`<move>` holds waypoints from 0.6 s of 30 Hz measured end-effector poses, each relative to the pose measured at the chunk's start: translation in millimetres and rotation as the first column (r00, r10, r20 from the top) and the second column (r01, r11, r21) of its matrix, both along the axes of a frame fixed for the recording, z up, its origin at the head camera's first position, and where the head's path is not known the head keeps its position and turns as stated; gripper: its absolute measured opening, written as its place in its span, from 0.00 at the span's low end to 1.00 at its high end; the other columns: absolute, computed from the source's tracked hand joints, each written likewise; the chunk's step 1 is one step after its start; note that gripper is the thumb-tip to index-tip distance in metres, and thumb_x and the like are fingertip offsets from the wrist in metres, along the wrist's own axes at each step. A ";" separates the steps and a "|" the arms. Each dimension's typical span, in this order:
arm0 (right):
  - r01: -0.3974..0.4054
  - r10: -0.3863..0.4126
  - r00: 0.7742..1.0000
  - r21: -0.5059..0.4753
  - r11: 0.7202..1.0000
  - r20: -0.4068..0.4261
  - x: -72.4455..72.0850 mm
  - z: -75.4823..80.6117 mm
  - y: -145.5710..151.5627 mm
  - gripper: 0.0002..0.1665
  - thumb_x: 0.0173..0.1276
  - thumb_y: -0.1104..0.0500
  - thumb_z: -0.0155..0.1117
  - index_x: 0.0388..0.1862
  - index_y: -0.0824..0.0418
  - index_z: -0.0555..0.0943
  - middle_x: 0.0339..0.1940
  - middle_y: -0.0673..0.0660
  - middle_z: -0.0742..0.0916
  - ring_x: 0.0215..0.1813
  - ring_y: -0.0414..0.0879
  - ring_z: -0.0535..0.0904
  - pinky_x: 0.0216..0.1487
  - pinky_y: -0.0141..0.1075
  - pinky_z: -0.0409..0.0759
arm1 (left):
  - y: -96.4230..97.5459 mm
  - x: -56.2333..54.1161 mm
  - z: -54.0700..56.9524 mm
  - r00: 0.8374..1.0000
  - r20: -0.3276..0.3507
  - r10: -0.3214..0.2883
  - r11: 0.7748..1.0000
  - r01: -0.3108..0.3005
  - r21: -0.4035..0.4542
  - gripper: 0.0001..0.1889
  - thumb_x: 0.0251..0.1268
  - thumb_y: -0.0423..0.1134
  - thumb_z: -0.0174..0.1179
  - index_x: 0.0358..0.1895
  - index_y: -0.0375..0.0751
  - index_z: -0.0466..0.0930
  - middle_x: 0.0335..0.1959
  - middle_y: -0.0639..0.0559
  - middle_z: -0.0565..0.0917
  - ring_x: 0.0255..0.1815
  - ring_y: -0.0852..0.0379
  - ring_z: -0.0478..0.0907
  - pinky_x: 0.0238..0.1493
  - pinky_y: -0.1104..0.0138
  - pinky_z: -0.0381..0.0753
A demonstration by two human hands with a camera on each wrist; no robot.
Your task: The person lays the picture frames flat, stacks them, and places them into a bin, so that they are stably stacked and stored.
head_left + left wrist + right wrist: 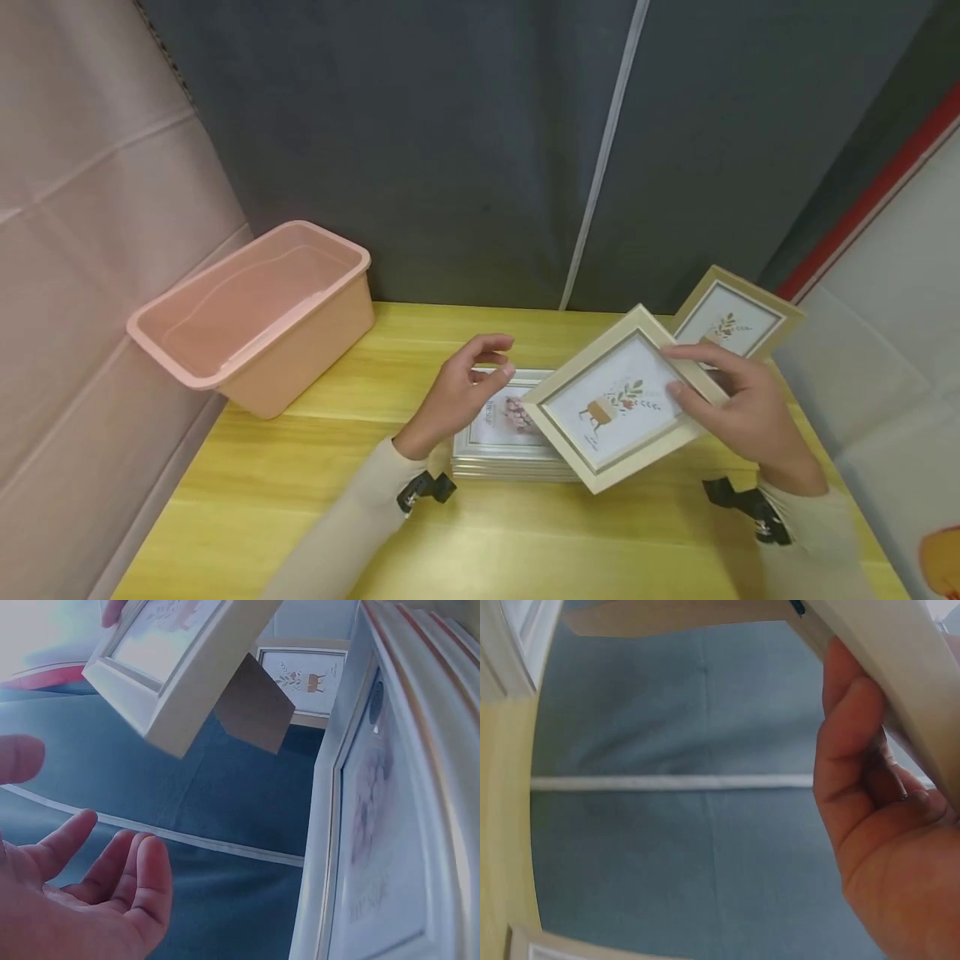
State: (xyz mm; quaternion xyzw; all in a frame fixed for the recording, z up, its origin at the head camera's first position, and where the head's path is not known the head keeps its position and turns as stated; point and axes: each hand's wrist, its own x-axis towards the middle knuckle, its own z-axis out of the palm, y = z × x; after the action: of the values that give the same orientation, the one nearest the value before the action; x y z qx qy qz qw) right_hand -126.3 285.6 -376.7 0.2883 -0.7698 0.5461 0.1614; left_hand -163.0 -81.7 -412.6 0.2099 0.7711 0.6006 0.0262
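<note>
My right hand (pixel 738 404) grips a cream picture frame (pixel 626 408) by its right edge, thumb on the front. The frame is tilted above the table, with a plant-and-stool print showing. In the left wrist view, a brown stand flap (pixel 255 709) sticks out from its back. My left hand (pixel 461 392) hovers beside the held frame, fingers loosely bent and holding nothing. Partly hidden under the held frame lies a stack of silvery picture frames (pixel 510 452), the top one with a pink flower print. Behind my right hand, a tan picture frame (pixel 750 315) leans back.
An open pink plastic bin (pixel 300 350) stands at the back left of the yellow wood-grain table (pixel 247 500). A dark grey curtain (pixel 412 150) with a pale seam closes off the back. Light panels border both sides, with a red strip (pixel 885 192) on the right.
</note>
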 end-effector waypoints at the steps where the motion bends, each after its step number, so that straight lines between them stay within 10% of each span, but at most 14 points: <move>1: -0.021 0.021 1.000 -0.009 1.000 0.000 -1.5 -0.9 -3.5 0.31 0.55 0.88 0.64 0.59 0.77 0.82 0.45 0.48 0.91 0.32 0.37 0.90 0.29 0.29 0.86 | 2.9 -2.7 1.3 1.000 -0.006 -0.016 1.000 0.016 0.001 0.23 0.80 0.43 0.60 0.73 0.45 0.74 0.70 0.50 0.79 0.66 0.52 0.78 0.64 0.56 0.82; 9: -0.045 0.044 0.999 0.043 0.998 0.013 -12.0 -5.0 -33.2 0.28 0.59 0.84 0.67 0.59 0.72 0.85 0.54 0.45 0.89 0.39 0.37 0.89 0.33 0.29 0.87 | 11.8 -24.4 3.0 0.978 0.042 -0.203 0.978 0.201 0.047 0.26 0.84 0.45 0.52 0.78 0.42 0.68 0.76 0.44 0.73 0.77 0.46 0.71 0.76 0.54 0.74; 16: -0.035 0.029 0.995 0.062 0.997 0.096 -25.5 -12.4 -50.5 0.25 0.66 0.78 0.68 0.61 0.67 0.85 0.57 0.39 0.86 0.40 0.38 0.89 0.32 0.33 0.88 | 11.9 -33.5 -4.2 0.862 0.227 -0.453 0.889 0.420 0.182 0.30 0.85 0.54 0.42 0.81 0.45 0.62 0.66 0.33 0.80 0.52 0.51 0.88 0.49 0.57 0.91; 18: -0.018 0.012 0.995 0.064 0.998 0.101 -28.8 -15.8 -51.2 0.24 0.66 0.78 0.68 0.61 0.67 0.85 0.57 0.37 0.86 0.38 0.38 0.89 0.31 0.33 0.88 | 10.4 -32.8 -5.8 0.854 0.234 -0.464 0.885 0.437 0.161 0.30 0.86 0.55 0.42 0.81 0.44 0.63 0.61 0.31 0.81 0.47 0.53 0.89 0.45 0.57 0.91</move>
State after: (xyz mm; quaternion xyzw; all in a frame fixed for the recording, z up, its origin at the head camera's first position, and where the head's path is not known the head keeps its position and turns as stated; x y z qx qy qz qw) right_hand -155.1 234.5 -392.5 0.2714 -0.7920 0.5360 0.1089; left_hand -195.8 -71.3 -418.4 0.3030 0.6582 0.6387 0.2587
